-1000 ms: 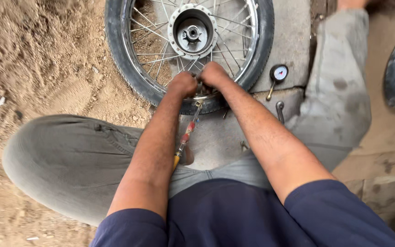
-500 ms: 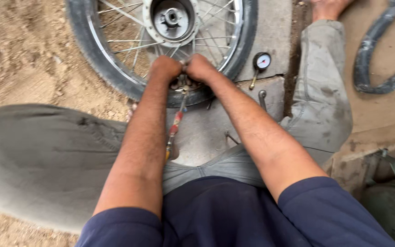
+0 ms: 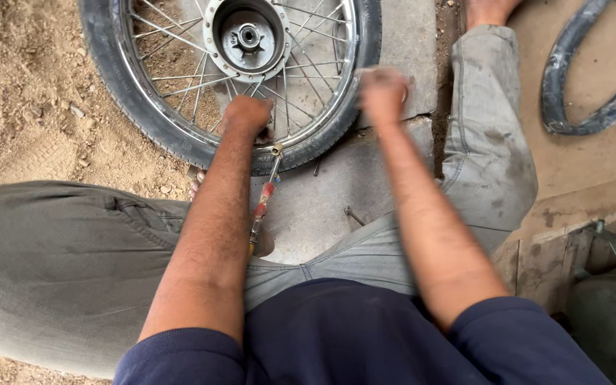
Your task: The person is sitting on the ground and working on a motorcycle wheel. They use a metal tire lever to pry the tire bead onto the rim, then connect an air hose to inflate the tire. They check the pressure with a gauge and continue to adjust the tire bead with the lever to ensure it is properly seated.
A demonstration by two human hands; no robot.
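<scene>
A spoked motorcycle wheel (image 3: 144, 121) with a black tyre and a silver hub (image 3: 247, 36) lies flat, half on sand and half on a concrete slab. My left hand (image 3: 247, 115) is clenched on the rim at its near edge, where the brass end of a thin air hose (image 3: 264, 196) with red bands meets the wheel. The hose runs down between my knees. My right hand (image 3: 383, 91) is blurred in the air over the tyre's right edge, apart from the rim. Whether it holds anything is unclear.
My legs in grey trousers spread to either side of the wheel. A loose black rubber tube (image 3: 586, 93) lies at the upper right on the floor. A small metal part (image 3: 354, 215) rests on the slab (image 3: 408, 43). A dark drum (image 3: 607, 314) stands at lower right. Sand (image 3: 23, 85) covers the left.
My right hand has left the rim beside my left hand and swung out to the right. The left hand stays at the valve. The view has shifted down the wheel.
</scene>
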